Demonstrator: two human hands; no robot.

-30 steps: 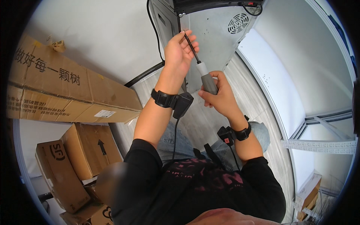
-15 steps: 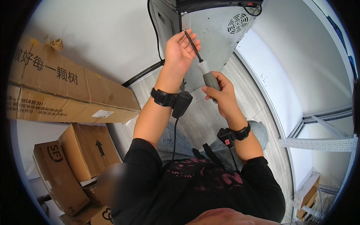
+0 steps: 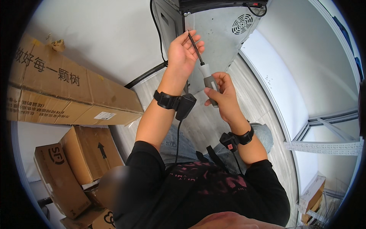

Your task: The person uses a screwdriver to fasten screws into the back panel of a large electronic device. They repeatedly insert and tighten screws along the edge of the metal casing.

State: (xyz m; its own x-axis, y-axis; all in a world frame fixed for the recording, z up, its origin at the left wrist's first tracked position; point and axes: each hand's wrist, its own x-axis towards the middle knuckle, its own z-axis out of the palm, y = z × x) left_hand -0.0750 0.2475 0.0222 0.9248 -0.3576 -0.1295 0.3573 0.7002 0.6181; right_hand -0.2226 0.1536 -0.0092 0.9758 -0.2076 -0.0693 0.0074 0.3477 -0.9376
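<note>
Right hand (image 3: 223, 93) is gripping the grey-and-white handle of a screwdriver (image 3: 206, 74), fingers closed around it; left hand (image 3: 183, 53) is half open, thumb and fingertips steadying the dark shaft just above the handle. The tool is sitting between the two hands, in front of the bare metal back panel of an appliance (image 3: 213, 34). Its long axis is running from the right hand up and away toward the left hand, tip pointing at the upper left corner of the panel, where a small screw head (image 3: 184, 14) is showing just beyond the left fingertips. Judged step: guiding the tip toward that fastener; whether the tip is already touching anything cannot be told. The next move seems to call for seating the tip squarely, keeping the shaft in line with the screw while the right hand is turning the handle. A black cable (image 3: 152, 23) is hanging just left of the left hand.
</note>
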